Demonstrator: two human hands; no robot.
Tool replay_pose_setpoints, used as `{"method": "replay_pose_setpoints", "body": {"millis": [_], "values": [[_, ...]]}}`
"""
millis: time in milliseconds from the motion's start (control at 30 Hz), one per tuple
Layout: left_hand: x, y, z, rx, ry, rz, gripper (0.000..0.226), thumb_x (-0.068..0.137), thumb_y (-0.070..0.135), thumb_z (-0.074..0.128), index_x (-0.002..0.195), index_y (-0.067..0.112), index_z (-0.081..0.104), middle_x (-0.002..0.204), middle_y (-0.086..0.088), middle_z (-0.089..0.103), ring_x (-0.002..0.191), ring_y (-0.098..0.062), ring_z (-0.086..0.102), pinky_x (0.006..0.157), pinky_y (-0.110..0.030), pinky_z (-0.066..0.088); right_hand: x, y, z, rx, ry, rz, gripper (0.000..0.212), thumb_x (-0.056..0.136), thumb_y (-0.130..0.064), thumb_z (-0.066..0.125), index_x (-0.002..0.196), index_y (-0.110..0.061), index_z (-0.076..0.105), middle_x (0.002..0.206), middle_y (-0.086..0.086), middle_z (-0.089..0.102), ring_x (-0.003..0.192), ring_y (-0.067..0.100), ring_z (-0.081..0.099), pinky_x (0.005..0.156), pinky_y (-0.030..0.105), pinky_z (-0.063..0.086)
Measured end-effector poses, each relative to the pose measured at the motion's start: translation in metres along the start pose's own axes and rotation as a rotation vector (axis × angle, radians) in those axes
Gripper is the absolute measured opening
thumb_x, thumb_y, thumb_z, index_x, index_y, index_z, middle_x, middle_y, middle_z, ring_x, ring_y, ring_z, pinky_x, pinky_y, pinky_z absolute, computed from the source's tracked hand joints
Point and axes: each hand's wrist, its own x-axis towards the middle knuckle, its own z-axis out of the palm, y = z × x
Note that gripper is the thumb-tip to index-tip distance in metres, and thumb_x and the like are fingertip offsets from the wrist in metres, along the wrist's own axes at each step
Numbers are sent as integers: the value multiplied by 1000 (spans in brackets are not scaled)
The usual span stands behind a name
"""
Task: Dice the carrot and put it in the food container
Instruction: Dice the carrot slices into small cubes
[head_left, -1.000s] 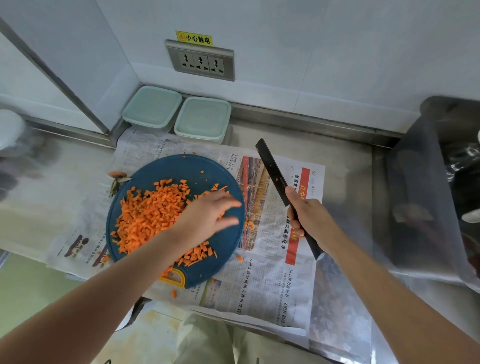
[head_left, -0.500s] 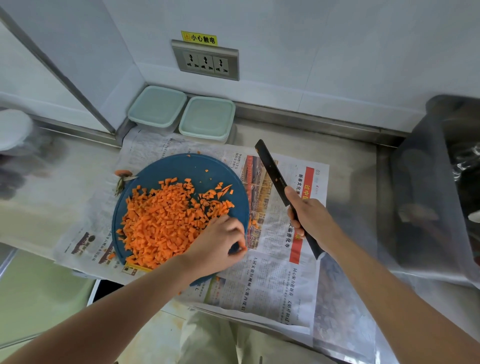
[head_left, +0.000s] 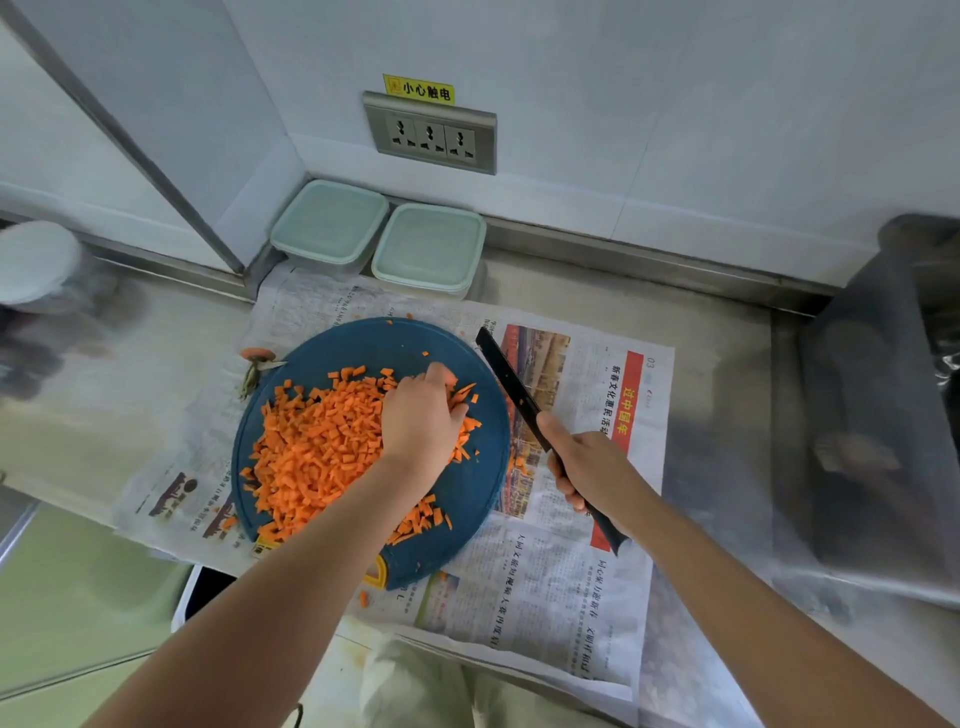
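A heap of diced carrot (head_left: 317, 447) covers the left and middle of a round blue cutting board (head_left: 395, 343). My left hand (head_left: 421, 415) lies on the right side of the heap, its fingers curled down into the loose pieces there. My right hand (head_left: 592, 467) grips the handle of a black knife (head_left: 509, 384); the blade is held off the board's right edge, pointing away from me. Two lidded pale green food containers (head_left: 330, 223) (head_left: 428, 247) stand side by side against the back wall, both closed.
Newspaper (head_left: 545, 597) is spread under the board on the steel counter. A cut carrot top (head_left: 257, 354) lies left of the board. A clear plastic sheet (head_left: 872, 415) covers something dark at the right. A power socket (head_left: 430, 134) sits on the wall.
My left hand left the board's near right rim and moved up onto the carrot heap, fingers curling into the pieces. The knife hand has barely moved.
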Motion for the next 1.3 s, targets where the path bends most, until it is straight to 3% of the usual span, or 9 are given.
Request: {"method": "replay_pose_setpoints", "body": {"millis": [167, 300, 567, 800, 900, 1033, 1133, 1300], "values": [[1, -1, 3, -82, 5, -17, 19, 88, 17, 65, 106, 13, 60, 92, -1, 70, 86, -20, 65, 79, -41, 51, 0, 2, 0, 11, -2, 7, 59, 95, -55, 43, 57, -11, 48, 46, 0, 46, 35, 10, 39, 39, 18, 34], [3, -7, 5, -90, 17, 94, 13, 87, 13, 65, 100, 11, 64, 89, -1, 71, 83, -20, 65, 78, -41, 51, 1, 3, -5, 31, 13, 9, 58, 95, -54, 44, 58, -10, 49, 47, 1, 46, 35, 10, 39, 39, 19, 35], [17, -7, 4, -203, -24, 199, 18, 86, 8, 67, 103, 4, 63, 94, -6, 71, 86, -21, 67, 79, -39, 53, 3, 3, -5, 40, 25, 15, 59, 94, -56, 44, 59, -9, 51, 48, 2, 48, 36, 12, 40, 39, 19, 36], [20, -15, 2, -309, -73, 180, 31, 87, 3, 64, 117, 6, 59, 108, -7, 68, 93, -17, 67, 83, -26, 52, 4, 3, -1, 23, 31, 25, 58, 95, -54, 44, 57, -11, 50, 47, 1, 48, 34, 8, 40, 38, 17, 35], [23, -16, -2, -262, -112, 225, 38, 86, 8, 67, 122, 9, 57, 115, -7, 62, 89, -11, 63, 78, -19, 46, 6, 3, 0, 10, 30, 25, 59, 95, -55, 43, 57, -11, 50, 46, 0, 48, 34, 9, 40, 38, 17, 35], [30, -12, -8, -202, -254, 289, 50, 87, 19, 67, 134, 17, 51, 125, -2, 51, 94, -11, 56, 86, -22, 45, 8, 1, 0, 22, 30, 40, 59, 95, -55, 43, 56, -11, 48, 46, 0, 47, 34, 9, 39, 38, 18, 35], [35, -11, -7, -126, -299, 326, 31, 88, 24, 66, 118, 15, 63, 117, -2, 55, 98, -17, 60, 88, -28, 48, 8, -1, -1, 34, 30, 40, 59, 95, -54, 44, 56, -11, 48, 46, 1, 46, 35, 10, 39, 39, 18, 34], [28, -9, 3, -119, -104, 204, 19, 92, 28, 61, 101, 11, 65, 93, -2, 59, 79, -18, 60, 67, -26, 47, 10, -3, 2, 25, 28, 33, 58, 94, -55, 44, 58, -10, 50, 47, 1, 48, 35, 10, 40, 39, 19, 34]]}}
